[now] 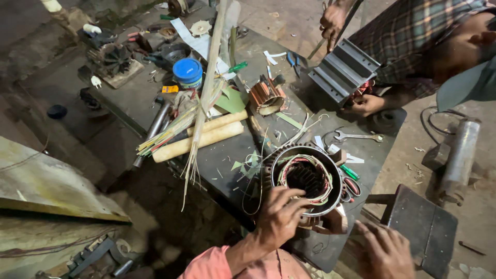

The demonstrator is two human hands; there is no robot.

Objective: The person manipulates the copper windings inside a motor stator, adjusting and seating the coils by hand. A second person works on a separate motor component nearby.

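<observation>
A round motor stator (310, 178) with copper windings and pale insulating sleeves stands on the near end of the dark workbench (227, 155). My left hand (281, 217), in a pink sleeve, grips its near rim, with the fingertips over the edge onto the windings. My right hand (385, 253) hovers to the right of the stator with its fingers spread and nothing in it, beside a dark metal stool (421, 225). A green-handled screwdriver (350, 172) and a spanner (356, 137) lie just beyond the stator.
Across the bench a person in a plaid shirt holds a grey finned motor housing (343, 70) with both hands. Two paper rolls (199, 140), a bundle of thin sticks (206, 93), a blue tub (188, 72) and a smaller wound core (268, 98) crowd the middle. A metal cylinder (460, 155) lies on the floor at right.
</observation>
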